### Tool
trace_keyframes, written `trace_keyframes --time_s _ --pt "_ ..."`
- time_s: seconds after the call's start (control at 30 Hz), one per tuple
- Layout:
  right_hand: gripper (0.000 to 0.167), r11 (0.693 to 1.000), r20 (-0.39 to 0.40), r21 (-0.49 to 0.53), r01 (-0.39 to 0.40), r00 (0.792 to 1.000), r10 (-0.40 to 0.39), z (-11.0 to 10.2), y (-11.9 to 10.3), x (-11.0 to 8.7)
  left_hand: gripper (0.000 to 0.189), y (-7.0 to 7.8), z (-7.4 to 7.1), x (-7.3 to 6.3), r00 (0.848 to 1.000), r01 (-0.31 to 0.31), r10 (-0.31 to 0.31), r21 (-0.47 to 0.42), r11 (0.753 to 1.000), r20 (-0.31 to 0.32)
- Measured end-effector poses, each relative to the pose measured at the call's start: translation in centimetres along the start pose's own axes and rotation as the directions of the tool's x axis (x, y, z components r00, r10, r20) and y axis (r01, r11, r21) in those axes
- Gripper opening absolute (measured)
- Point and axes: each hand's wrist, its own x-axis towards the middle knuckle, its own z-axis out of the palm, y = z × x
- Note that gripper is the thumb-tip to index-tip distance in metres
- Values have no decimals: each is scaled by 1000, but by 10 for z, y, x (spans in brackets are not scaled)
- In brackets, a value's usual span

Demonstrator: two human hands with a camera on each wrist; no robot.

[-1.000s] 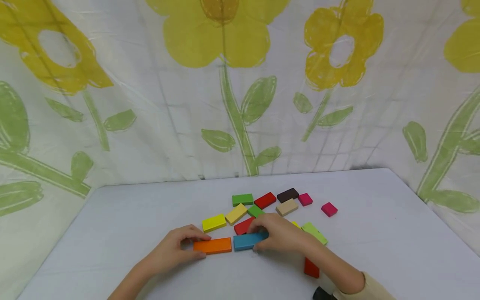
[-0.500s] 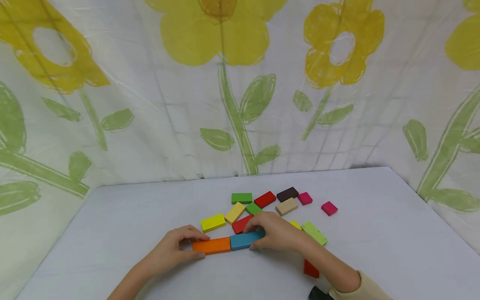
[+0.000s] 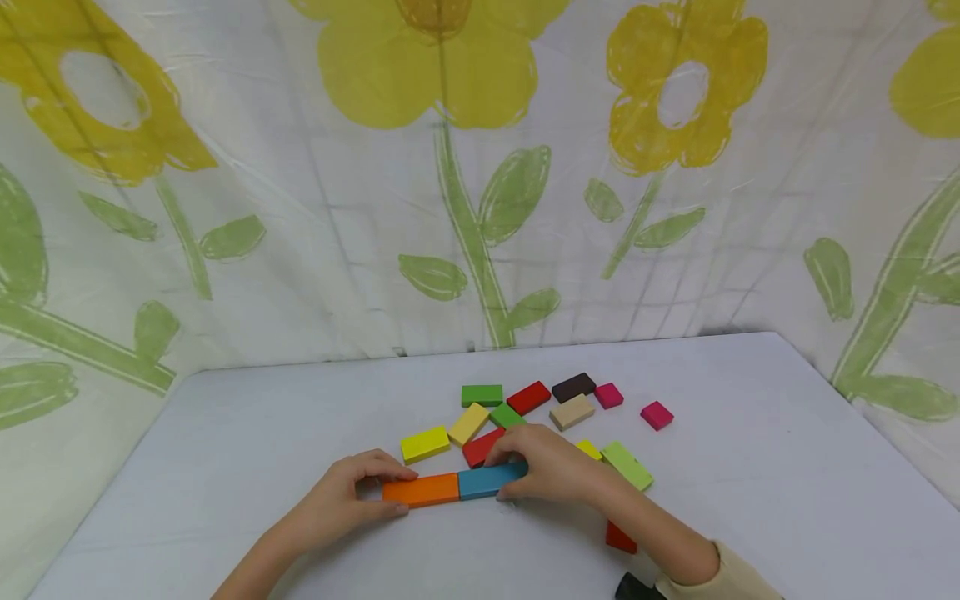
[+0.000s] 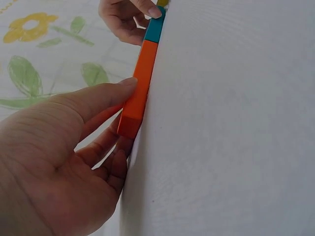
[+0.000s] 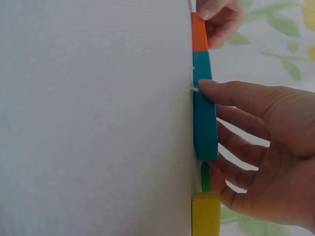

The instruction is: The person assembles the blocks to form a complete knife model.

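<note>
An orange block [image 3: 423,490] and a blue block [image 3: 483,481] lie flat on the white table, end to end and touching, in one line. My left hand [image 3: 367,487] pinches the orange block near its left end, thumb on the near side and fingers on the far side. At the other end, my right hand [image 3: 551,467] grips the blue block the same way and hides its right tip. The left wrist view shows the left thumb against the long side of the orange block [image 4: 139,88]. In the right wrist view the thumb presses the blue block [image 5: 205,108].
Behind the hands lie a yellow block [image 3: 425,445], a red block [image 3: 483,447], a green block [image 3: 482,395], a dark block [image 3: 573,387] and several others. A lime block [image 3: 628,465] and a red block [image 3: 621,537] sit by the right forearm. A flowered curtain [image 3: 360,208] hangs behind.
My right hand has slid the blue block left until its end meets the orange block, closing the small gap. The left hand has kept its hold on the orange block.
</note>
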Motion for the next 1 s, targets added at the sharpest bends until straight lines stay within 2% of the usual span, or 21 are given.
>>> trace_keyframes --time_s 0.37,0.57,0.8,1.0 --pt "30 1000 -1 1 2 1000 -2 3 2 1 30 -1 0 0 1000 -9 9 -21 1000 6" --pt "30 1000 1 1 -1 1000 1 4 1 2 30 -2 0 0 1000 6 -6 -22 1000 8" --pt "31 1000 1 2 0 1000 0 3 -1 2 30 -5 -1 1 999 -37 37 -17 999 1" --pt "30 1000 -1 19 5 1000 -5 2 -2 1 31 -5 1 1 1000 -13 13 -39 999 1"
